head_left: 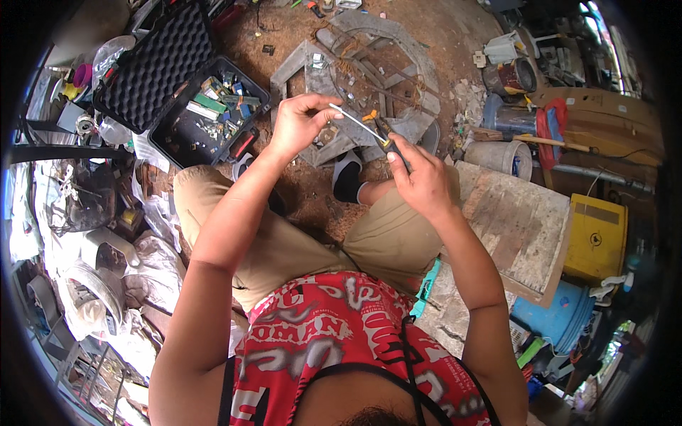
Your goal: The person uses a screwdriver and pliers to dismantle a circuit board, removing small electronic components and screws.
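My left hand is closed, with thumb and fingertips pinching the far end of a thin, pale, straight rod. The rod slants down to the right and meets a hand tool with a black and yellow grip. My right hand is wrapped around that grip. Whether the rod is the tool's own shaft or a separate piece is too small to tell. Both hands are above the ground in front of my knees, with a round frame of grey slabs beyond them.
An open black case with a foam-lined lid and several small circuit boards lies at the left. To the right are a worn wooden board, a yellow metal box, a blue bucket and a whitish bucket. Scrap crowds the left side.
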`<state>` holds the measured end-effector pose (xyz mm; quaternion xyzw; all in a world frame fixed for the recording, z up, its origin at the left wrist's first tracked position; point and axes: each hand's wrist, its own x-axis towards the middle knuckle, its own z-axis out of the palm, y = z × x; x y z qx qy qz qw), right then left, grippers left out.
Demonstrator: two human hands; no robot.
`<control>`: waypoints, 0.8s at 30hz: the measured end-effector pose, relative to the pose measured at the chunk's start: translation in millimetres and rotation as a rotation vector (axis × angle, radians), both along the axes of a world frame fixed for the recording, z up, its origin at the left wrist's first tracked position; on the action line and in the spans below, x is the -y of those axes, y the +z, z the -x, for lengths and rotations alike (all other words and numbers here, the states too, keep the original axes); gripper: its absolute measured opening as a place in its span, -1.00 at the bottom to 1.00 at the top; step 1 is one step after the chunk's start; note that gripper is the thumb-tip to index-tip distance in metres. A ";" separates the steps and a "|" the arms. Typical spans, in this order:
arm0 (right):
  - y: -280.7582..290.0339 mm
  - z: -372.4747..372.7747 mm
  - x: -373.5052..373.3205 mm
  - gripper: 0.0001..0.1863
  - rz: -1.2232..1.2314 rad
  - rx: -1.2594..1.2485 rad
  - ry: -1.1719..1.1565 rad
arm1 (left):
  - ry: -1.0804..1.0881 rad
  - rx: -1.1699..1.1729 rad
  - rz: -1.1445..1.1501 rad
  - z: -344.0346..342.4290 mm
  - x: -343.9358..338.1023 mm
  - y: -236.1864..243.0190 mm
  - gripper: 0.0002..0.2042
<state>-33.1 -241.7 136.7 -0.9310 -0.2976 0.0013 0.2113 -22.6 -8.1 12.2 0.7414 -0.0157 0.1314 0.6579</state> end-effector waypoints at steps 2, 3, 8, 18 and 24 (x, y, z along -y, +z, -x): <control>10.1 -2.2 -6.6 -0.64 0.066 0.100 0.006 | -0.093 -0.109 0.454 -4.5 3.2 -8.7 -0.74; 12.1 -2.3 -9.1 -0.64 0.097 0.115 0.012 | -0.139 -0.163 0.682 -5.8 5.8 -13.0 -0.72; 6.5 0.1 -20.4 -0.62 0.196 0.195 0.010 | -0.170 -0.247 1.104 -4.3 18.4 -10.7 -0.68; 27.6 -16.6 -36.3 -0.66 0.228 0.095 0.046 | -0.162 -0.231 1.172 -4.2 8.9 -7.2 -0.59; 40.2 -43.7 -34.2 -0.69 0.188 0.046 0.125 | -0.170 -0.209 1.124 -4.9 9.0 -11.8 -0.61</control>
